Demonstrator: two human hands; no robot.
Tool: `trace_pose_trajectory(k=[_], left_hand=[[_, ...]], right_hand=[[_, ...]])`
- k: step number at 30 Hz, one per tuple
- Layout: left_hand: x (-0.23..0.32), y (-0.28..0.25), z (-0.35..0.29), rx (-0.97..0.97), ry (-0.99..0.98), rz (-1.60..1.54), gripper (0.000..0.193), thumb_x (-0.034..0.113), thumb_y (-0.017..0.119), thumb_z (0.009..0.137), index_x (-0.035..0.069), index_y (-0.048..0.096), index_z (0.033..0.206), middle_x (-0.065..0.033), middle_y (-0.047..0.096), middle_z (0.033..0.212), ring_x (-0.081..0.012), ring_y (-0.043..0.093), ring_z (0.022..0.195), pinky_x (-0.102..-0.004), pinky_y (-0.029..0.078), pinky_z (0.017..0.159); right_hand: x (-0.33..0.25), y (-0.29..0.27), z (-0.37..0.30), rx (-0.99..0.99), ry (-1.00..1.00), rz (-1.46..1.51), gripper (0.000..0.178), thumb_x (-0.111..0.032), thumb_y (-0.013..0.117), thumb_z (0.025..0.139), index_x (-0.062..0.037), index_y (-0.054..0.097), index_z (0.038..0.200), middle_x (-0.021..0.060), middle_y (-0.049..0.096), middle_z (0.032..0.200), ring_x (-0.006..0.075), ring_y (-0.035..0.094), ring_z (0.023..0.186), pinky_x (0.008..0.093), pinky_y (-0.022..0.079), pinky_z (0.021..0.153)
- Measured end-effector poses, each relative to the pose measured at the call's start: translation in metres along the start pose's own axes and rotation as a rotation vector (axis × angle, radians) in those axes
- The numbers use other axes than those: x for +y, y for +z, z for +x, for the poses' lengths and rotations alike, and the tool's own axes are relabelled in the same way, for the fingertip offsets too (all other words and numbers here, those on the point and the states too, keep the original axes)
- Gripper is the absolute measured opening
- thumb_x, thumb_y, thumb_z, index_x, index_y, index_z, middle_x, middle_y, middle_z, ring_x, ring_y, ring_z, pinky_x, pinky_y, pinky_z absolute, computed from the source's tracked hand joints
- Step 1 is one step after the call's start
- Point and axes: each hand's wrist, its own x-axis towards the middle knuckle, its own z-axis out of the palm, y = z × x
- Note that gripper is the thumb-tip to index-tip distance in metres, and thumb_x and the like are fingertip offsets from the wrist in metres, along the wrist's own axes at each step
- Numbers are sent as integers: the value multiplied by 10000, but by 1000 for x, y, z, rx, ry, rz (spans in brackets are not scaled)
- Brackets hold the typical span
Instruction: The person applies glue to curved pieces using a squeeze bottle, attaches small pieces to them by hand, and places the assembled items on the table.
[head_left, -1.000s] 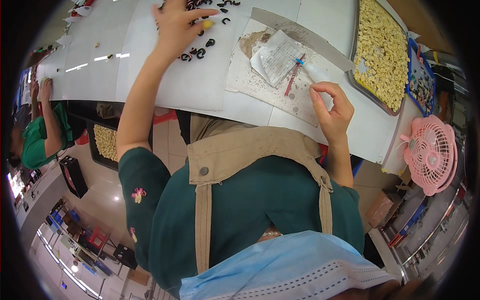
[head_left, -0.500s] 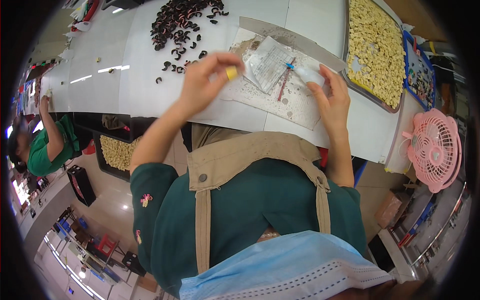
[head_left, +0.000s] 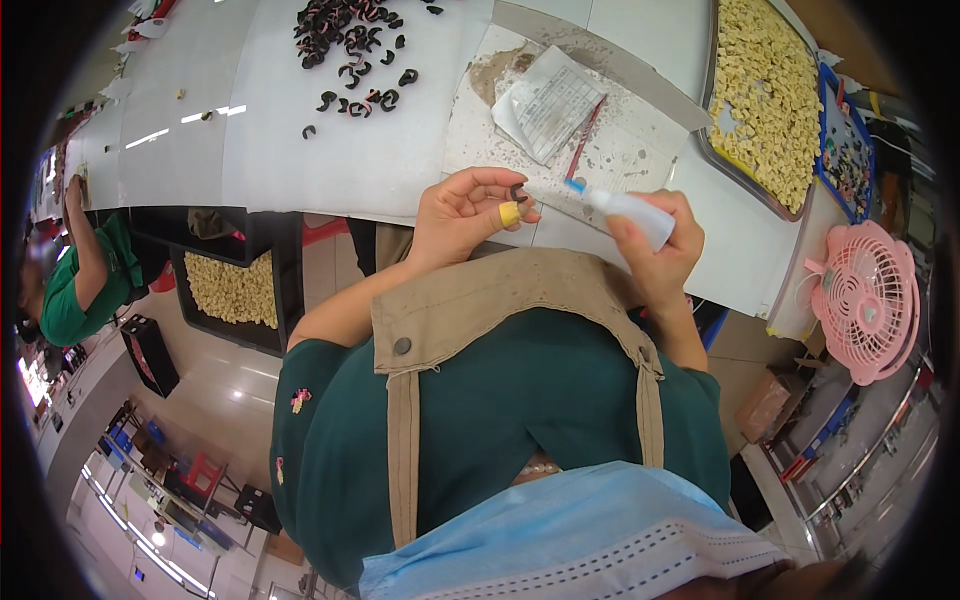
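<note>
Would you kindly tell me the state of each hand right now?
Left hand: closed, pinching a small dark curved piece at the fingertips.
Right hand: closed around a white bottle with a blue tip.

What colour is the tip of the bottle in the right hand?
Blue: the bottle tip shows best in the head view.

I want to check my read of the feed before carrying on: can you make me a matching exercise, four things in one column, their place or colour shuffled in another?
Things:
1. squeeze bottle
2. dark curved piece
3. paper slip
4. fan

Place or colour:
A. on the stained board
B. pink
C. in the right hand
D. between fingers of the left hand

Pairs: 1-C, 2-D, 3-A, 4-B
</note>
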Motion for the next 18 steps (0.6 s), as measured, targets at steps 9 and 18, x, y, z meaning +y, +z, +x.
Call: trace_pose_trajectory(k=[9, 18], left_hand=[[2, 1, -5, -70, -19, 3, 294, -20, 560, 829, -33, 513, 1120, -127, 614, 973, -201, 624, 903, -243, 494, 714], [3, 4, -8, -61, -77, -21, 287, -24, 562, 828, -27, 528, 1113, -122, 614, 975, -188, 623, 905, -233, 489, 714]], right_hand=[[-5, 15, -13, 6, -293, 0, 224, -97, 730, 665, -3, 585, 807, 78, 554, 605, 133, 506, 467, 241, 384, 425], [-8, 20, -11, 14, -343, -45, 225, -84, 738, 651, -4, 586, 796, 82, 538, 591, 151, 487, 450, 245, 370, 413]])
